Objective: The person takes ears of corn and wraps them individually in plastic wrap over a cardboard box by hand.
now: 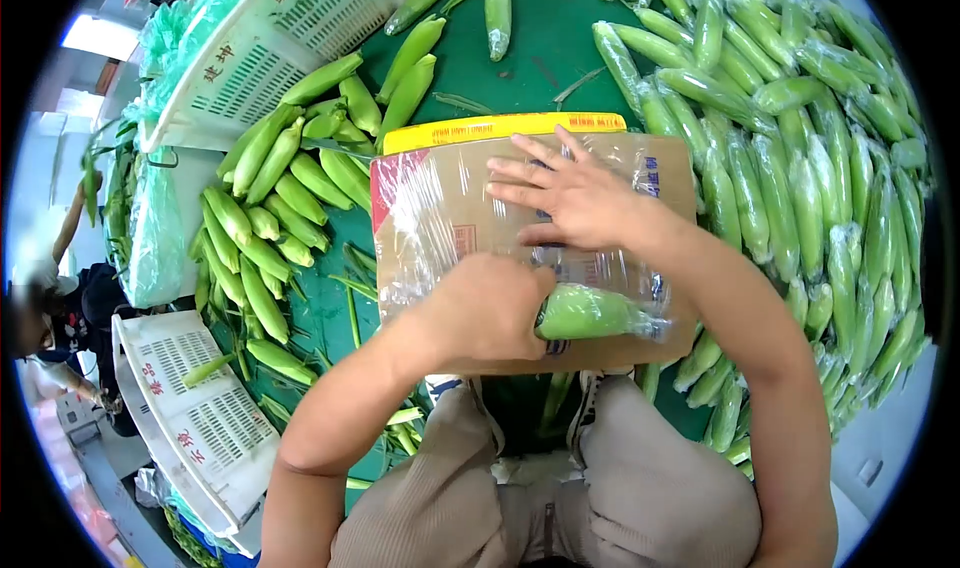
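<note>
My left hand point(485, 308) is closed around one end of a green ear of corn in its husk point(595, 313). Clear film covers the ear, bunched at its right end. This ear lies on the near part of a cardboard box point(430, 193), whose top has clear plastic film stretched across it. Fingers spread, my right hand point(570, 198) rests flat on the film just beyond the corn. Along the far edge of the cardboard sits a yellow cling wrap box point(500, 128).
Unwrapped corn point(270, 158) is heaped on the left of the green surface point(545, 13). Film-wrapped ears point(790, 148) form a large pile on the right. White plastic crates point(265, 58) stand at left. Another person point(75, 308) is at the far left edge.
</note>
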Demonstrator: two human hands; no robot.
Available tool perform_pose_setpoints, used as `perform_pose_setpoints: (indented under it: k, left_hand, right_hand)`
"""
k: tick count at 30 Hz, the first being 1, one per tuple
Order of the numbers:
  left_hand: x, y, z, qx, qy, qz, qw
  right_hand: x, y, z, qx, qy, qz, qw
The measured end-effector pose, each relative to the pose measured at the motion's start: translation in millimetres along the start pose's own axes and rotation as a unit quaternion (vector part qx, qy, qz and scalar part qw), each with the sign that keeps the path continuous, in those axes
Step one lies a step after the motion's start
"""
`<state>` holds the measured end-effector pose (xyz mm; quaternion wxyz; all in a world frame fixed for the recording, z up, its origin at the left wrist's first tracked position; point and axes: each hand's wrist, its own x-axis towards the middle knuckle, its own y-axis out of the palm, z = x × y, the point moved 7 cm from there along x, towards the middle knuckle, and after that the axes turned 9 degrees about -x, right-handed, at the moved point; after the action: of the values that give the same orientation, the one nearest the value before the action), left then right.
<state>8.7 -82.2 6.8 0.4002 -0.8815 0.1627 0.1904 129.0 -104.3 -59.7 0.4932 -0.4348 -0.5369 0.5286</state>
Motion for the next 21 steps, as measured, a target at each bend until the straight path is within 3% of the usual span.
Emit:
perform_pose_setpoints:
  k: [2,4,6,8,10,12,13,14,15,16,17,19,20,21]
  left_hand:
    - [-10,32,4,-0.012,-0.025,0.058,0.998]
    - [-30,67,6,-0.076,0.025,0.007,0.997]
    - [-51,98,-10,-0.099,-0.033,0.158,0.982]
    - [-83,158,-25,-0.247,-0.018,0.367,0.896]
    - [-90,181,-17,-0.322,-0.036,0.409,0.853]
    - [-94,174,-15,-0.338,0.051,0.308,0.888]
    - [-101,169,-13,-0.351,0.090,0.253,0.897]
    - [-108,170,-2,-0.402,0.057,0.259,0.876]
    - [-113,171,9,-0.453,0.026,0.259,0.853]
    - [-118,175,19,-0.502,-0.001,0.263,0.824]
    - [-125,191,37,-0.604,-0.027,0.242,0.758]
    - [-138,230,58,-0.699,-0.126,0.203,0.674]
    - [-143,243,66,-0.734,-0.191,0.183,0.626]
    - [-147,245,73,-0.731,-0.179,0.135,0.645]
  right_hand:
    - [-2,2,13,-0.005,-0.008,0.044,0.999]
    - [-13,5,30,0.017,-0.017,0.051,0.998]
    - [-18,4,38,0.032,-0.001,0.055,0.998]
    - [-19,6,36,0.045,0.013,0.051,0.998]
    - [-20,4,36,0.023,0.011,0.033,0.999]
    - [-22,6,47,-0.025,0.003,0.015,1.000]
    - [-32,-10,71,0.122,-0.029,0.079,0.989]
    - [-50,-28,103,0.261,-0.065,0.141,0.953]
    - [-73,-32,139,0.300,-0.092,0.110,0.943]
    - [-89,-28,179,0.419,-0.104,0.230,0.872]
    - [-116,-14,209,0.534,-0.044,0.329,0.777]
    - [-152,25,244,0.663,0.051,0.457,0.591]
    - [-158,41,250,0.692,0.082,0.490,0.524]
    - [-151,42,245,0.654,0.064,0.493,0.571]
